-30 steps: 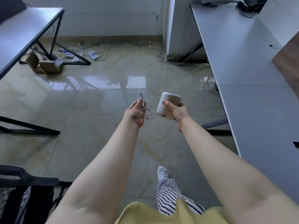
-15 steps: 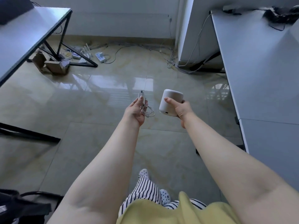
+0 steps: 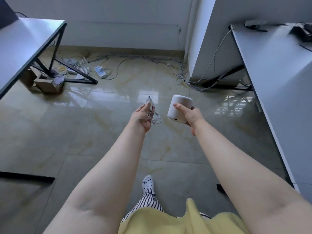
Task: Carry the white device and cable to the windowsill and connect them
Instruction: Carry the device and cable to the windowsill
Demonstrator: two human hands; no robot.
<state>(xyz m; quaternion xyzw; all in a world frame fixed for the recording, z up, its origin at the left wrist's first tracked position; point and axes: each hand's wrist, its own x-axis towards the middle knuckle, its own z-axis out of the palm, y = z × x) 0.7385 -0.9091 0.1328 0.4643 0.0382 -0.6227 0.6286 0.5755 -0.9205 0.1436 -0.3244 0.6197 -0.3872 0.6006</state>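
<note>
Far wall nearer than before; left hand (image 3: 141,116) fingers clamp cable (image 3: 154,117), right hand (image 3: 190,115) white device (image 3: 179,108)

Quick count of what's in the shot. Two hands: left (image 3: 141,118) and right (image 3: 191,115), each with something in its grip. One white device (image 3: 179,108). One coiled cable (image 3: 154,117) with one small plug block (image 3: 149,103) on it. Two tables, one on the left (image 3: 22,48) and one on the right (image 3: 276,68). One power strip (image 3: 100,71) on the floor (image 3: 84,132). Looks like two cardboard boxes (image 3: 44,82) under the left table, hard to be sure. One white shoe (image 3: 147,183). Loose floor wires (image 3: 181,74): too tangled to count.
</note>
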